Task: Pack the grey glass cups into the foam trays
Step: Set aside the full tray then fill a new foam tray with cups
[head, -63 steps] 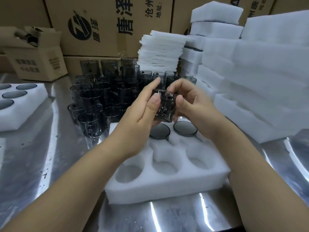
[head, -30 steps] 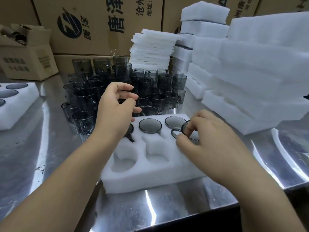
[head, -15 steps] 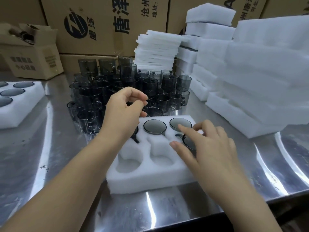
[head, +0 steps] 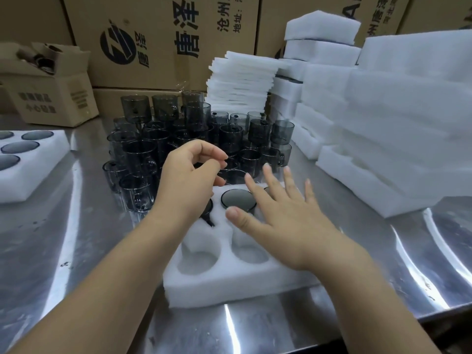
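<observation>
Steel table [head: 63, 251]: loose cups [head: 143, 154] behind foam tray [head: 229, 284]; both hands' fingers empty.

Bright overhead glare streaks on steel table [head: 63, 226]; wide-angle edge warp.

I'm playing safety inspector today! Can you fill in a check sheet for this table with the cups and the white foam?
Surface: shiny metal table, glare streaks, small specks at left.
Job's things: foam tray in front, back pockets hold cups, two near pockets empty; loose grey cups crowded behind it; a second tray with cups at left.
Clutter: open small carton back left.
Grippers: left hand curled, holding nothing seen; right hand open, spread above the tray.
Cables: nothing seen.
Surroundings: stacked foam blocks right, foam sheets, big cartons behind.
</observation>
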